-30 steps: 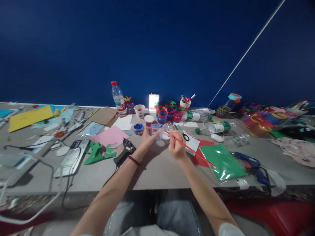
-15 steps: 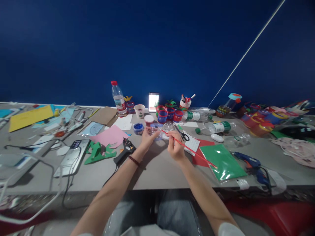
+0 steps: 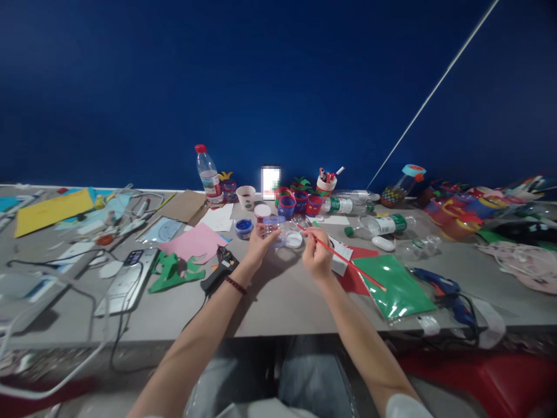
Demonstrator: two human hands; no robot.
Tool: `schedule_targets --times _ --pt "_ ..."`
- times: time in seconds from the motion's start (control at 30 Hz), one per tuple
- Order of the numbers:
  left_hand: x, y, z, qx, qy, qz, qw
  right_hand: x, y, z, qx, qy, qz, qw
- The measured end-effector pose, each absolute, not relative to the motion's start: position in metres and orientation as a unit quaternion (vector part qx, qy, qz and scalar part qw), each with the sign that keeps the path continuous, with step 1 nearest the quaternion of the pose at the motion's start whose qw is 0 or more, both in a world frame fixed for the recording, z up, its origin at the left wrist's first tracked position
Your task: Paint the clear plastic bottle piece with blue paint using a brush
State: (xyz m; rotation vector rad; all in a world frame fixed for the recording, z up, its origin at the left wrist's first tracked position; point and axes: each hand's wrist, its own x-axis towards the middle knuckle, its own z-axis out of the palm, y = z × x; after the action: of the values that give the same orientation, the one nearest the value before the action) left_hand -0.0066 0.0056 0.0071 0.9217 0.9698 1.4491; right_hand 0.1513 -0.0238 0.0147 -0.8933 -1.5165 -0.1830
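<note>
My left hand (image 3: 256,248) is closed round a small clear plastic cup (image 3: 273,229) and holds it just above the grey table (image 3: 278,302). My right hand (image 3: 317,255) pinches a thin red paintbrush (image 3: 343,259), its tip pointing up-left toward the cup and its handle trailing to the lower right. A white round lid (image 3: 294,239) lies on the table between my hands. A pot of blue paint (image 3: 243,227) and a white-topped pot (image 3: 263,211) stand just behind the cup.
A black glue gun (image 3: 220,268) and green paper cut-outs (image 3: 170,271) lie to the left, with a phone (image 3: 126,278) and cables. To the right are a green sheet (image 3: 394,285), a blue glue gun (image 3: 439,287) and plastic bottles (image 3: 383,225). Decorated cups (image 3: 300,203) line the back.
My left hand has lifted the clear cup slightly. My right hand shifted a little right and the brush tip drew back from the cup. The white lid now shows between my hands.
</note>
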Motion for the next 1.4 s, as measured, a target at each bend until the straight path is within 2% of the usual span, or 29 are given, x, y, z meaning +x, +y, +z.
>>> schedule_targets --times 0.73,0.97,1.13,1.4 --pt "-0.008 0.007 0.006 0.426 0.482 0.590 0.488 0.136 -0.035 0.021 -0.266 -0.739 -0.104 0.610" --pt "-0.008 0.009 0.004 0.419 0.482 0.597 0.486 0.135 -0.036 0.019 -0.274 -0.748 -0.085 0.598" --pt "-0.010 0.010 0.001 0.416 0.463 0.604 0.498 0.136 -0.035 0.021 -0.273 -0.737 -0.085 0.613" --pt "-0.011 0.012 0.003 0.386 0.392 0.603 0.577 0.141 -0.036 0.025 -0.303 -0.714 -0.088 0.625"
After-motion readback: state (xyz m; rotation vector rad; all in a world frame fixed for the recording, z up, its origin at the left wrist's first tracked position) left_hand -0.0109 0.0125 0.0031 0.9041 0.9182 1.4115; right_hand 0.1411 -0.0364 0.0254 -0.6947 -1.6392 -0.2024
